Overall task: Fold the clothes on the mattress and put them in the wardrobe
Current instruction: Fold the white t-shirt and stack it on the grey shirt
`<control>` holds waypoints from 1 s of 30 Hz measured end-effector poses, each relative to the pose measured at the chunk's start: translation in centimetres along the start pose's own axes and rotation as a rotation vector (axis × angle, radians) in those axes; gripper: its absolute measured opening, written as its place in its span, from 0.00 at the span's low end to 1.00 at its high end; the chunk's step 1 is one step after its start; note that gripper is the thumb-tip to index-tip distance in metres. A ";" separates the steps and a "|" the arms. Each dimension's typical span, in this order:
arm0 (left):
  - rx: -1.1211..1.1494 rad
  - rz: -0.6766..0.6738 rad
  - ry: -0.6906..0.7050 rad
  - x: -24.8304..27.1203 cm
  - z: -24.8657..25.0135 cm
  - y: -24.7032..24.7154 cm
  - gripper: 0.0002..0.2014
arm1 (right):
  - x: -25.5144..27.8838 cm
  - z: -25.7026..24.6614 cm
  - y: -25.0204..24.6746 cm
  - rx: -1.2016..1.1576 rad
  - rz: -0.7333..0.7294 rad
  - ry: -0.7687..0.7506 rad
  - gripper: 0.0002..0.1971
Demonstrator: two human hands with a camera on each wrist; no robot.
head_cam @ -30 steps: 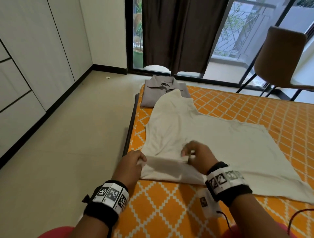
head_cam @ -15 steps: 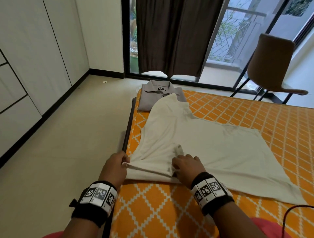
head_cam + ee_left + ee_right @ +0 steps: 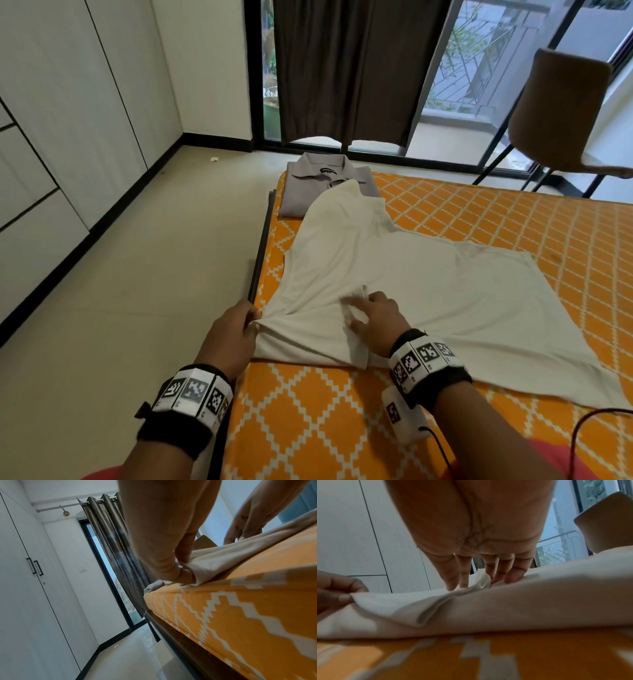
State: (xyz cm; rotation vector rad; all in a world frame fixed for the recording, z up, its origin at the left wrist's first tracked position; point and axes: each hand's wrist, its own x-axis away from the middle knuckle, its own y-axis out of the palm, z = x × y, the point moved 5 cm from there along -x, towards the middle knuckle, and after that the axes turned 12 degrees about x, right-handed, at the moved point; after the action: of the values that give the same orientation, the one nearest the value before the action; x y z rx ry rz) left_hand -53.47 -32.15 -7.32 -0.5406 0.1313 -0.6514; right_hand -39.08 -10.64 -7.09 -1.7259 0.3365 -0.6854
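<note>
A cream shirt (image 3: 394,274) lies spread on the orange patterned mattress (image 3: 325,428), its near hem doubled over. My left hand (image 3: 251,323) pinches the shirt's near-left corner at the mattress edge, thumb against fingers (image 3: 185,574). About a hand's width to the right, my right hand (image 3: 361,310) rests on the shirt with its fingers down. A small raised fold of cloth is caught between those fingers (image 3: 476,582). A folded grey polo shirt (image 3: 325,181) lies at the far-left corner of the mattress, with the cream shirt's far tip overlapping it.
White wardrobe doors (image 3: 68,137) with black handles (image 3: 36,566) line the left wall across a strip of bare floor (image 3: 154,274). A brown chair (image 3: 561,113) stands at the far right. A dark curtain (image 3: 349,68) hangs in front of the glass door.
Both hands have drawn the doubled hem left, so my left hand now sits at the mattress edge. My right hand has lowered flatter onto the shirt.
</note>
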 end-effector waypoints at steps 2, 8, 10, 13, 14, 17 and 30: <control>-0.011 0.001 0.030 0.0 0.4 0.0 0.03 | -0.4 0.3 -0.1 -0.050 0.037 0.009 0.22; -0.266 0.001 -0.048 -0.2 -0.2 0.5 0.04 | -0.6 3.5 -0.9 -0.285 0.089 0.229 0.28; -0.197 0.013 -0.084 -0.1 -0.3 0.5 0.04 | -0.8 4.7 -0.5 -0.233 0.061 0.276 0.25; -0.064 0.043 -0.106 0.1 0.0 0.4 0.05 | -0.5 5.2 -2.0 -0.167 0.167 0.243 0.18; -0.026 0.059 -0.112 0.1 0.1 0.3 0.05 | -0.3 5.1 -2.5 -0.138 0.209 0.212 0.18; 0.052 0.084 -0.145 0.2 0.2 0.3 0.09 | 0.6 3.2 -3.3 -0.063 0.290 0.059 0.20; -0.032 0.161 -0.091 -0.3 -0.8 -1.2 0.12 | 5.0 -10.3 6.4 0.272 -0.186 -0.327 0.57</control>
State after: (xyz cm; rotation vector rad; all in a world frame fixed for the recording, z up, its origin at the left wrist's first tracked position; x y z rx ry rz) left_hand -54.58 -33.08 -7.43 -0.5833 0.0985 -0.4681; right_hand -40.51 -23.23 -10.39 -1.5849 -0.1405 -0.5408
